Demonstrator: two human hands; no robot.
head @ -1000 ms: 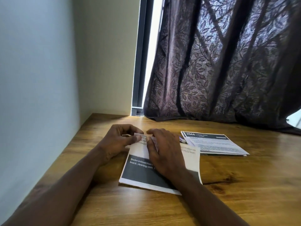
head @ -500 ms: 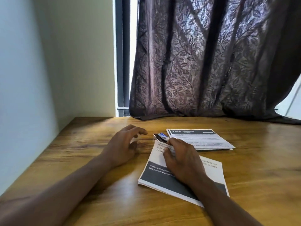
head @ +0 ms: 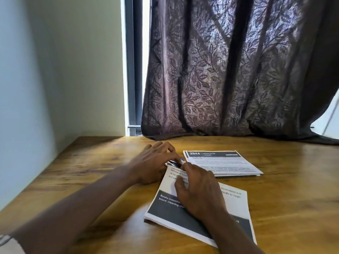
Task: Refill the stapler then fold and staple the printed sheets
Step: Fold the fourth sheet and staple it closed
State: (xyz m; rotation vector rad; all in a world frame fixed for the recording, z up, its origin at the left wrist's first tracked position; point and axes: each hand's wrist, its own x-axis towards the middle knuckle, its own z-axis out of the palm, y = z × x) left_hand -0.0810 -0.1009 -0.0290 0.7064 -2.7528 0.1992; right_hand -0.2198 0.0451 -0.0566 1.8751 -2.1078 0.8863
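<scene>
Nearest to us, we are looking at the folded sheets [head: 233, 204], which are lying on the wooden table [head: 91, 171] with a dark printed band running along their near edge. The right hand [head: 198, 191] is resting on top of them, its fingers loosely spread and pressing the paper down, gripping nothing. Its fingertips are reaching the far left corner of the folded sheets. At that same corner we are seeing the stapler [head: 173, 163], touching the edge of the paper and mostly hidden. The left hand [head: 152, 162] is coming in from the left of the folded sheets, and its fingers are curling over the stapler and holding it. Just beyond the folded sheets, to the right, a flat stack of printed sheets [head: 225, 165] is lying unfolded. Farther back, a dark leaf-patterned curtain [head: 229, 70] is hanging down to the table, with a window frame [head: 134, 70] and a pale wall [head: 55, 70] to its left.
</scene>
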